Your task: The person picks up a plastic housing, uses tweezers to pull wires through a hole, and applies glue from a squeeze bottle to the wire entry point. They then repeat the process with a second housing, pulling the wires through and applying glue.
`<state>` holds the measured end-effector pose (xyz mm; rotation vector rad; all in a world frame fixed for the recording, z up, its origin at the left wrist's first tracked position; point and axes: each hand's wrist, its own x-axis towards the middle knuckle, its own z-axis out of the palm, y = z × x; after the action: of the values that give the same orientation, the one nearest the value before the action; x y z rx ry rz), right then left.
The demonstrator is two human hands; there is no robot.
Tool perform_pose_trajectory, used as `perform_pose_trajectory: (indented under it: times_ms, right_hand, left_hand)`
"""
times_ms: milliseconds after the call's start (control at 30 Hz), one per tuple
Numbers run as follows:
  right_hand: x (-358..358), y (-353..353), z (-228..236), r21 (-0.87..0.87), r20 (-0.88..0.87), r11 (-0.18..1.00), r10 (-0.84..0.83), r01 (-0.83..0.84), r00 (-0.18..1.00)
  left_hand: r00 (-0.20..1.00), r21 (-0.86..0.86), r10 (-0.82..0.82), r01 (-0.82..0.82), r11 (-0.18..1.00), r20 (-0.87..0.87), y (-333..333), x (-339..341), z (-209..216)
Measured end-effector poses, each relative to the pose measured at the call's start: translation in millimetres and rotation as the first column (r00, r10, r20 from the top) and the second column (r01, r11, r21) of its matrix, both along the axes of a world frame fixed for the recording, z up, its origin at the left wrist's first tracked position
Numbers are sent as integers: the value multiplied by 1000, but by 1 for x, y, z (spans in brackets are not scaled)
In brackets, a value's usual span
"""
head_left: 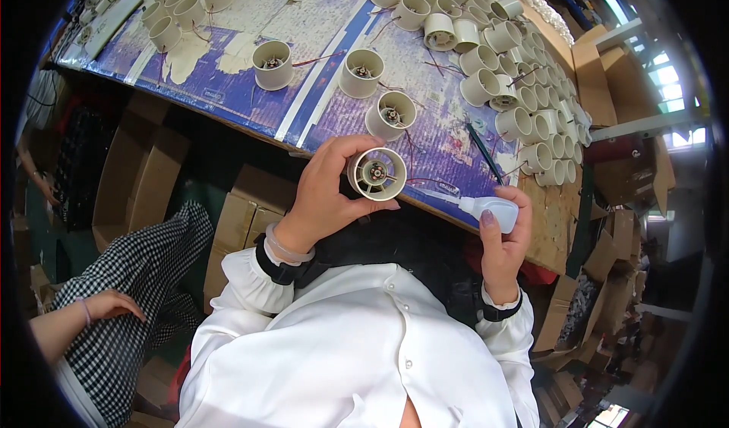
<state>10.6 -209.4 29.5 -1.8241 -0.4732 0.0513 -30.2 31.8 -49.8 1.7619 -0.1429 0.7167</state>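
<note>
L to R, as I see it: another person's hand (114,304) rests on a checked lap, lower left. My left hand (323,193) is closed round 1 cream fan housing (377,174), held at the table (228,71) edge. Right hand (501,242) grips a white squeeze bottle (493,209), nozzle twd the housing; approx. 3 loose housings (361,72) just beyond.

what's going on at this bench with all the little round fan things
A person in a white blouse holds one cream fan housing in the left hand, open end up, over the near edge of the bench. The right hand grips a small white squeeze bottle, its nozzle aimed toward the housing but not touching it. Three more housings stand loose on the blue mat, and many are packed together at the right. Another person's hand rests at lower left.
</note>
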Motion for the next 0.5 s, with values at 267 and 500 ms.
perform_pose_trajectory:
  times_ms: [267, 500]
  right_hand:
    - [0, -1, -3, -2, 7, 1000, -1, 1, 1000]
    - [4, -1, -10, 22, -2, 999, -29, 29, 1000]
  left_hand:
    - [1000, -7, -3, 3, 1000, -18, -1, 0, 0]
    - [999, -46, -15, 14, 999, -39, 0, -1, 0]
